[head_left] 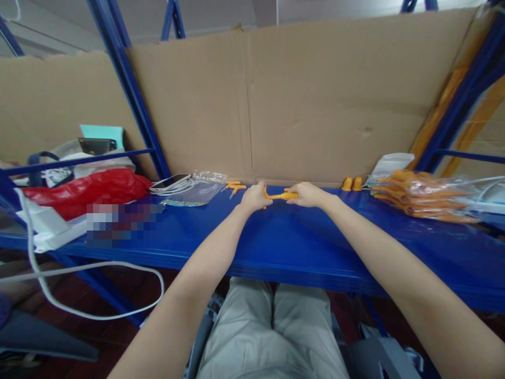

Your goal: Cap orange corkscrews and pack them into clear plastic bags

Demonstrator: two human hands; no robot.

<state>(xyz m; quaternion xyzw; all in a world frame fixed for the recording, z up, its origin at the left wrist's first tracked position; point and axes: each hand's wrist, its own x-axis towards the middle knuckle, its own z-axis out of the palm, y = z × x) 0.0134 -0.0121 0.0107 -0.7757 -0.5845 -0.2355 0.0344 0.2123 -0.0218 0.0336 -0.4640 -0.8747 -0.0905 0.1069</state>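
Note:
Both hands meet over the middle of the blue shelf and hold a small yellow-orange plastic tool with a spiral shaft (276,197), which lies level between them. My left hand (255,197) is closed round its left end, where a crosswise part shows beside the fingers. My right hand (311,194) pinches the thicker handle-like part at the other end. The fingers hide much of both ends. Just left of my left hand lie several orange pieces with thin metal spirals (235,186). Farther right, two small orange cone-like caps (352,183) stand at the cardboard.
A tall cardboard sheet (315,100) backs the blue shelf (284,242). To the left are a clear plastic bag (197,192), a phone (171,182) with white cable, and a red bag (90,192). Plastic-wrapped orange pieces (422,197) are piled on the right. A white cable (98,317) loops below the edge.

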